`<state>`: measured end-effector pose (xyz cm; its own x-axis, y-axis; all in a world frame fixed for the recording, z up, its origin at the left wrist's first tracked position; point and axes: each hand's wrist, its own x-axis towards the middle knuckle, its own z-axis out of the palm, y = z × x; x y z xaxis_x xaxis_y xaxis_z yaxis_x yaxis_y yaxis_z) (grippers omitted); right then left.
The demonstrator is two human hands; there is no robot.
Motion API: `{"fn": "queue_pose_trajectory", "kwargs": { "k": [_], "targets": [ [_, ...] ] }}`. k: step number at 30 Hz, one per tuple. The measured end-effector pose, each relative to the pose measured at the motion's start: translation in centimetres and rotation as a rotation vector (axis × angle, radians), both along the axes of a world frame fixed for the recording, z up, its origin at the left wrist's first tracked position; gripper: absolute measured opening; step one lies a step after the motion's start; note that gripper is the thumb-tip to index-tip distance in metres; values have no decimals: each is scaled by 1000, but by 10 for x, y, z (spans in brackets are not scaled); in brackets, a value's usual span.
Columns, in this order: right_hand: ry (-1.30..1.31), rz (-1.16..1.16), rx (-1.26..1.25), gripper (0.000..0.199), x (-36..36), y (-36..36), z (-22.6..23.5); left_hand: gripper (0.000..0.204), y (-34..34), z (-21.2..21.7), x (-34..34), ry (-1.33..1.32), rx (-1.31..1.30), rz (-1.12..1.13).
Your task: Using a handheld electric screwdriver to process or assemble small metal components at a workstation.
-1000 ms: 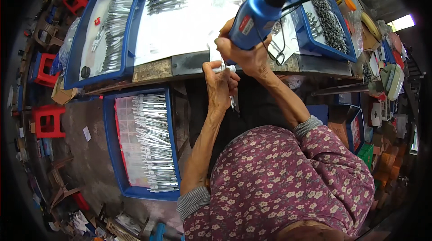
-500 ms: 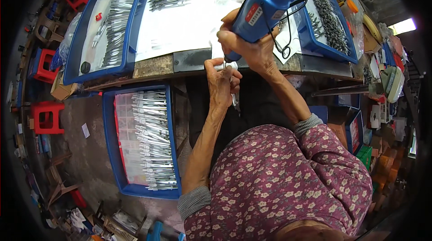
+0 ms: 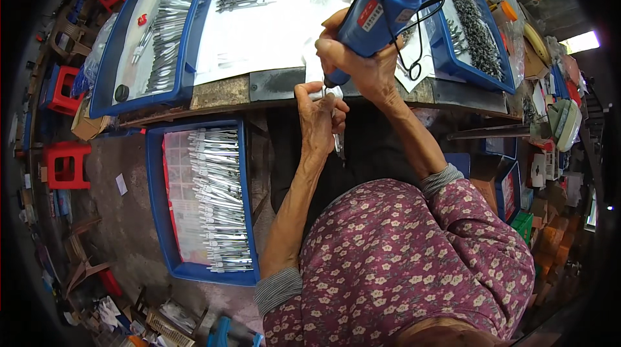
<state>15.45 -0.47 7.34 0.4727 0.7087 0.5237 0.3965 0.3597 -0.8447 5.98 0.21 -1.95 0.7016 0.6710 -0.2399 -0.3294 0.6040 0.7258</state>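
Red stool (image 3: 68,150): stands on the floor at far left, amid workshop clutter.
Upper-left tray (image 3: 197,30): blue, rests on the worktable; carries a long row of silvery pieces (image 3: 173,30).
Lower-left tray (image 3: 157,185): also blue, sits below the table edge; stacked along the right side with similar pieces, lying crosswise.
Worktable (image 3: 220,94): worn wooden edge, white paper (image 3: 252,43) on top, brightly lit.
Left hand (image 3: 317,117): curls closed, pinching a slim metal piece (image 3: 339,143) just in front of the table edge, lower end jutting below the fingers.
Power screwdriver (image 3: 372,20): blue, corded, tilted, nose down beside the left fingers; contact with the piece too small to tell.
Right hand (image 3: 369,75): wraps around the screwdriver body.
Step in hand: apparently fastening at the piece's upper end.
Next move: seems to call for a firm left pinch and a steady, well-aligned nose.
Right tray (image 3: 475,76): blue, filled with small dark parts (image 3: 482,43).
Room at right: crowded with boxes, a green crate (image 3: 522,225) and bags.
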Motion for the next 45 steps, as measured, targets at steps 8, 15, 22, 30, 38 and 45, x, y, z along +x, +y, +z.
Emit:
{"fn": "queue_pose_trajectory", "kwargs": {
  "k": [8, 15, 22, 30, 38, 45],
  "targets": [
    [-9, -20, -19, 21, 1, 1, -1, 30, 0, -1, 0, -2, 7, -1],
    [-10, -34, 29, 15, -2, 5, -6, 29, 0, -2, 1, -16, -10, 19],
    [-169, -83, 103, 10, -8, 6, -13, 31, 1, -6, 4, -11, -5, 23],
    [-194, -62, 0, 8, -7, 6, -8, 26, -1, 2, 1, 16, 1, 39],
    [604, 451, 135, 17, 10, 2, -9, 24, 2, 0, 4, 29, -18, 8],
    [72, -16, 86, 15, 4, 6, -6, 25, -3, 9, -27, 41, 43, -53]
  ]
}}
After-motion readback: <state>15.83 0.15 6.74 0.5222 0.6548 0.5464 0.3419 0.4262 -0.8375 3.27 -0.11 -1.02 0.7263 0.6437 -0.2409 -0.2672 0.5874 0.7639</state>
